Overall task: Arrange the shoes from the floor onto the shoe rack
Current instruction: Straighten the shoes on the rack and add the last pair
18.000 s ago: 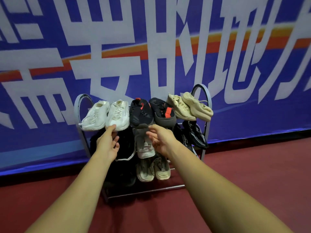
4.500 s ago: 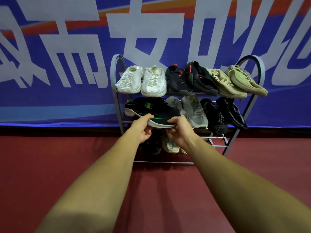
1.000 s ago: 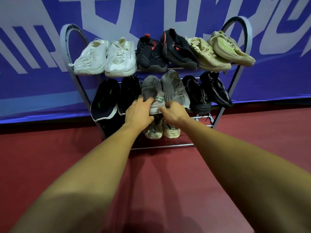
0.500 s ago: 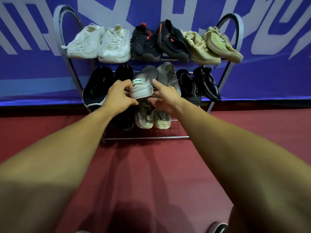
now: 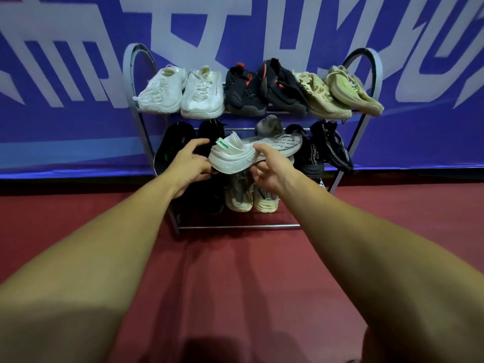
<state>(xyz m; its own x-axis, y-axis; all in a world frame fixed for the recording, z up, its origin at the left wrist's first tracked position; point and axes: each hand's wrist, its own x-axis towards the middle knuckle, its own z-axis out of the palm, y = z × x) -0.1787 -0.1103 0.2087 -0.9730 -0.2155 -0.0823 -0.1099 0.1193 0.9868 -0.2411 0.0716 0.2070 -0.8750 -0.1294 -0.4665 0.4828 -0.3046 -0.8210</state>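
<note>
A grey knit shoe with a pale ribbed sole (image 5: pixel 277 146) is held sideways in front of the middle shelf of the metal shoe rack (image 5: pixel 130 66). My right hand (image 5: pixel 272 171) grips its sole near the middle, thumb on top. At the heel end, my left hand (image 5: pixel 188 166) curls its fingers under the sole. The matching grey shoe (image 5: pixel 269 125) stands behind on the same shelf. Black shoes (image 5: pixel 178 137) fill the middle shelf's left side and another black pair (image 5: pixel 332 145) its right.
The top shelf carries a white pair (image 5: pixel 180 91), a black pair with red marks (image 5: pixel 262 90) and a beige pair (image 5: pixel 337 95). A beige pair (image 5: pixel 248 199) sits on the bottom shelf. Behind the rack hangs a blue banner (image 5: pixel 65 121). Red floor (image 5: pixel 235 271) lies in front.
The grey shoe has been lifted off the middle shelf and turned sideways. My right hand has taken hold of its sole. The view has drawn back slightly from the rack.
</note>
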